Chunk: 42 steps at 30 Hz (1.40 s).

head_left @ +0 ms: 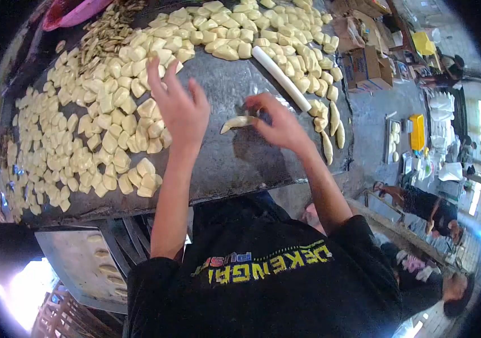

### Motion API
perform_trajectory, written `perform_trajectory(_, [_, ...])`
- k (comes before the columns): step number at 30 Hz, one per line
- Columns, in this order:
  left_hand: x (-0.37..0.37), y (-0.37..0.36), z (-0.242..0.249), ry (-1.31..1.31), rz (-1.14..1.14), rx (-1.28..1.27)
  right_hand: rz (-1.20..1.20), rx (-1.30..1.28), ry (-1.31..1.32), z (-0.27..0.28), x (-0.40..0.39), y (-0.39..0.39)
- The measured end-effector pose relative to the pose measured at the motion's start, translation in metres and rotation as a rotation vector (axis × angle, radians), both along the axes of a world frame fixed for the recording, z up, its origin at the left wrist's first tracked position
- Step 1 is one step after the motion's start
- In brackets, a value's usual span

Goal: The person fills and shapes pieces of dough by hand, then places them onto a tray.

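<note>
My left hand (181, 110) is raised over the dark worktop (212, 84) with its fingers spread, at the edge of a mass of pale dough pieces (113, 112). Nothing shows in its grip. My right hand (277, 124) curls its fingers and thumb around the right end of a small rolled strip of dough (236, 123). The strip's narrow left end lies free on the worktop. Just beyond the right hand, a white rolling pin (281, 79) lies slantwise, touching several dough pieces. Several longer rolled dough pieces (327, 147) lie to its right.
A pink basin (74, 14) stands at the far left corner. Below the worktop's near edge, a metal tray (85, 262) holds several shaped dough pieces. Cardboard boxes (367, 67) and a yellow crate (417, 132) stand at the right. Another person (429, 208) is farther off.
</note>
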<state>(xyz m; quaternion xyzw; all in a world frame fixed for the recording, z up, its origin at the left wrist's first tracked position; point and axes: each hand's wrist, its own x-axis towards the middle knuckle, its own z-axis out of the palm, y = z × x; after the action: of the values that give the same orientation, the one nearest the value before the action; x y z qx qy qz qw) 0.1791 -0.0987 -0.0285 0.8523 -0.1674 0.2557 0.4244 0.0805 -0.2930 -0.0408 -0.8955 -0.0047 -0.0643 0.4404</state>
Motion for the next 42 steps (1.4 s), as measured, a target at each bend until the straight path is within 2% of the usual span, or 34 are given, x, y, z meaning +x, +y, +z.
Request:
perform_trajectory(1, [-0.015,0.006,0.005,0.053,-0.032,-0.080,0.167,-0.110,-0.116,0.005,-0.004,0.000])
perform_trajectory(2, [-0.027,0.012,0.008,0.051,-0.042,-0.084,0.158,-0.115,-0.117,0.007,0.000,0.001])
perform_trajectory(4, [-0.053,0.021,0.008,0.183,-0.047,-0.034,0.282,-0.336,-0.188,0.007,0.004,0.007])
perform_trajectory(5, [-0.064,0.026,0.008,0.180,-0.076,-0.039,0.255,-0.345,-0.185,0.007,0.002,0.007])
perform_trajectory(7, [-0.079,0.036,0.007,0.164,-0.034,0.182,0.201,-0.251,-0.051,0.010,-0.003,-0.002])
perform_trajectory(9, [-0.093,0.044,0.007,0.214,-0.044,0.123,0.132,-0.216,-0.038,0.043,-0.022,-0.018])
perform_trajectory(11, [-0.108,0.043,0.012,0.266,-0.027,0.074,0.024,0.069,0.030,0.077,-0.051,-0.041])
perform_trajectory(15, [-0.140,0.027,0.030,0.356,0.055,-0.042,-0.128,0.802,-0.073,0.124,-0.114,-0.087])
perform_trajectory(17, [-0.155,0.015,0.029,0.392,0.067,-0.180,-0.136,0.830,-0.170,0.140,-0.134,-0.116])
perform_trajectory(20, [-0.179,-0.008,0.029,0.446,0.033,-0.175,-0.125,0.945,-0.303,0.137,-0.149,-0.160])
perform_trajectory(22, [-0.194,-0.026,0.029,0.460,0.007,-0.172,-0.097,1.095,-0.301,0.112,-0.139,-0.194])
perform_trajectory(23, [-0.200,-0.032,0.029,0.480,-0.015,-0.172,-0.093,1.101,-0.304,0.082,-0.129,-0.214])
perform_trajectory(25, [-0.209,-0.035,0.028,0.478,-0.031,-0.135,-0.517,0.452,0.089,0.025,-0.115,-0.239])
perform_trajectory(26, [-0.213,-0.036,0.028,0.485,-0.051,-0.134,-0.511,0.456,0.090,0.022,-0.124,-0.232])
perform_trajectory(28, [-0.210,-0.038,0.029,0.468,-0.047,-0.122,-0.700,-0.224,-0.288,0.026,-0.135,-0.212])
perform_trajectory(29, [-0.209,-0.036,0.029,0.468,-0.038,-0.120,-0.693,-0.219,-0.287,0.031,-0.136,-0.200])
perform_trajectory(31, [-0.203,-0.035,0.025,0.527,-0.034,-0.134,-0.533,-0.068,-0.133,0.043,-0.134,-0.176])
perform_trajectory(33, [-0.188,-0.041,0.025,0.542,-0.108,-0.110,-0.476,-0.067,-0.075,0.034,-0.115,-0.166])
perform_trajectory(35, [-0.173,-0.049,0.027,0.564,-0.182,-0.092,-0.201,-0.568,-0.084,0.028,-0.092,-0.160])
perform_trajectory(37, [-0.151,-0.064,0.032,0.525,-0.402,-0.006,-0.150,-0.618,-0.053,0.028,-0.077,-0.155])
perform_trajectory(38, [-0.139,-0.073,0.032,0.524,-0.413,-0.018,-0.088,-0.677,0.025,0.030,-0.072,-0.153])
perform_trajectory(39, [-0.126,-0.085,0.030,0.473,-0.524,0.001,-0.024,-0.736,0.107,0.033,-0.068,-0.151])
perform_trajectory(42, [-0.094,-0.129,0.016,0.319,-0.743,0.031,-0.033,-0.763,0.243,0.047,-0.064,-0.152])
